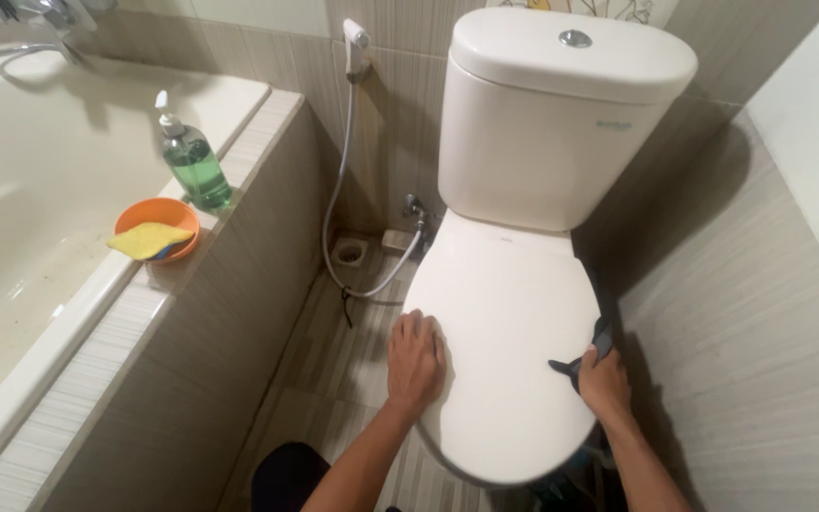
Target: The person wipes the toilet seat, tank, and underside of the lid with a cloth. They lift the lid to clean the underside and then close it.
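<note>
A white toilet stands ahead with its lid (pixel 509 332) down and its cistern (pixel 552 114) behind. My left hand (pixel 415 363) lies flat on the lid's left edge, fingers together, holding nothing. On the lid's right edge my right hand (pixel 605 383) grips a dark cloth (pixel 588 355), which hangs partly over the side of the seat.
A bathtub (pixel 40 218) runs along the left, with a green soap pump bottle (pixel 193 161) and an orange bowl (pixel 157 228) holding a yellow sponge on its tiled ledge. A bidet sprayer (pixel 356 38) and hose hang on the back wall. A tiled wall stands close on the right.
</note>
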